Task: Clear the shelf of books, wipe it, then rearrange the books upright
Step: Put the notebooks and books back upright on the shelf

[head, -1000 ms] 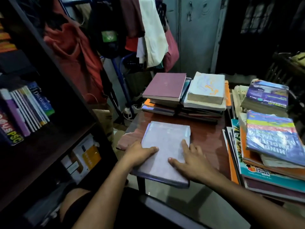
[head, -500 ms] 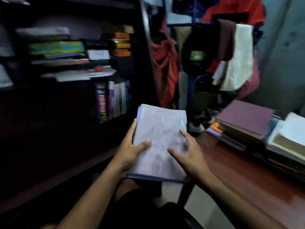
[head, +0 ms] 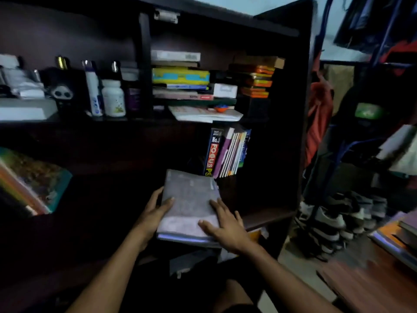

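You have lifted the grey book [head: 190,206] off the worktop [head: 370,288] and swung round with it: a second ago it lay flat under your palms beside the stacks, and now it hangs in front of the dark shelf [head: 266,216], face up and level, its far edge reaching toward the row already standing there. Your left hand [head: 155,213] grips the left edge, thumb lying across the cover and fingers curled beneath. Your right hand [head: 225,224] lies on the near right corner with its fingers spread over the cover; whether any of them wrap under the edge cannot be told.

That puts you in the rearranging stage, as I judge it. The upright books [head: 228,152] lean slightly against one another at the right end of the shelf, and the bare board to their left looks like the place for this one, once you tip it onto its edge.

The shelf is deep brown and poorly lit, so its surface is hard to read. Above it, another level holds flat piles of books [head: 180,77], bottles [head: 112,98] and small oddments. Shoes [head: 334,220] sit on the floor to the right, clothes [head: 318,109] hang beyond, and more book stacks [head: 404,231] wait on the worktop at the right edge.
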A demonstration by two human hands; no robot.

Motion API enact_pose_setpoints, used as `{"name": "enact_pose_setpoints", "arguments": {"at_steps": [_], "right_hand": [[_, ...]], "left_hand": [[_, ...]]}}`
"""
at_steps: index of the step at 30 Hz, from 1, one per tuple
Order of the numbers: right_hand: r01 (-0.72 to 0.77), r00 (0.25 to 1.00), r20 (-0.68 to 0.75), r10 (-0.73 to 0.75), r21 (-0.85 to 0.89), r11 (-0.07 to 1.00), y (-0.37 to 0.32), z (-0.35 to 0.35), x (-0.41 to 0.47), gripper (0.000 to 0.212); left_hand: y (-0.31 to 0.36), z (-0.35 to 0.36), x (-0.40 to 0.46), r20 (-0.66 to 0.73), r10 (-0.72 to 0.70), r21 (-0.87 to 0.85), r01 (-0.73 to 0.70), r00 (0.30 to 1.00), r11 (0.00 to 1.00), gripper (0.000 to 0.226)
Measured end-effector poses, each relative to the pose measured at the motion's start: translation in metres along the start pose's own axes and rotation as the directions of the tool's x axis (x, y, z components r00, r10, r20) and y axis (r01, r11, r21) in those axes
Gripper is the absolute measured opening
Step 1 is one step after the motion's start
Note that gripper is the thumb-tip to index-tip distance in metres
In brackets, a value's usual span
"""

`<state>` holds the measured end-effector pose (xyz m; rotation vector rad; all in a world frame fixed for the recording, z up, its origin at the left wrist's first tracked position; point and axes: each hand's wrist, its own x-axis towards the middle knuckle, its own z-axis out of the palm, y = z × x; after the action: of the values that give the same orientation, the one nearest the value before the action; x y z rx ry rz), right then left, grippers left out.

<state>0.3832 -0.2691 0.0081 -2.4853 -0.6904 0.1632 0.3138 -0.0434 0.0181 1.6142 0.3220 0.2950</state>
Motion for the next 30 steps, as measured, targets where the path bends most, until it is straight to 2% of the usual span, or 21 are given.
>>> {"name": "enact_pose_setpoints", "arguments": {"at_steps": [3, 6, 9, 12, 16, 19, 22, 26, 27, 28, 30], "right_hand": [[-0.002, 1.000, 0.011, 0.001, 0.002, 1.000, 0.001, -0.001, 0.001, 0.077], [0.040, 0.999, 0.025, -0.041, 0.033, 0.999, -0.005, 0.000, 0.006, 0.083], [0.064, 0.993, 0.096, -0.069, 0.057, 0.996, -0.014, 0.005, 0.016, 0.101], [0.149, 0.975, 0.162, -0.153, 0.041, 0.988, -0.031, 0.021, 0.034, 0.087], [0.254, 0.937, 0.226, -0.268, 0.089, 0.963, -0.075, 0.044, 0.049, 0.082], [0.309, 0.929, 0.193, -0.317, 0.067, 0.949, -0.098, 0.057, 0.056, 0.079], [0.338, 0.932, 0.116, -0.344, 0.067, 0.939, -0.099, 0.062, 0.057, 0.078], [0.362, 0.922, 0.138, -0.363, 0.033, 0.932, -0.096, 0.063, 0.062, 0.095], [0.364, 0.922, 0.137, -0.362, 0.017, 0.931, -0.094, 0.065, 0.063, 0.091], [0.370, 0.921, 0.131, -0.367, -0.001, 0.929, -0.092, 0.067, 0.063, 0.082], [0.386, 0.918, 0.120, -0.379, -0.044, 0.921, -0.091, 0.069, 0.061, 0.070]], "left_hand": [[-0.009, 0.003, 0.002, -0.064, 0.039, 0.081, -0.034, 0.997, 0.996, 0.055], [-0.015, -0.003, 0.002, -0.172, 0.039, 0.183, -0.007, 0.984, 0.983, 0.066], [-0.008, -0.015, -0.010, -0.240, 0.005, 0.211, 0.047, 0.971, 0.976, 0.053], [-0.001, -0.042, -0.023, -0.328, -0.034, 0.241, 0.118, 0.944, 0.963, 0.050], [0.004, -0.086, -0.041, -0.488, -0.093, 0.247, 0.240, 0.868, 0.939, 0.051], [0.002, -0.113, -0.047, -0.554, -0.140, 0.217, 0.304, 0.821, 0.928, 0.053], [0.004, -0.123, -0.049, -0.546, -0.220, 0.120, 0.335, 0.808, 0.934, 0.057], [0.027, -0.132, -0.069, -0.580, -0.107, 0.110, 0.207, 0.807, 0.972, 0.037], [0.029, -0.141, -0.077, -0.616, -0.051, 0.113, 0.152, 0.786, 0.982, 0.037], [0.030, -0.151, -0.087, -0.668, 0.021, 0.137, 0.095, 0.744, 0.986, 0.039], [0.023, -0.176, -0.109, -0.772, 0.187, 0.194, -0.055, 0.608, 0.979, 0.043]]}}
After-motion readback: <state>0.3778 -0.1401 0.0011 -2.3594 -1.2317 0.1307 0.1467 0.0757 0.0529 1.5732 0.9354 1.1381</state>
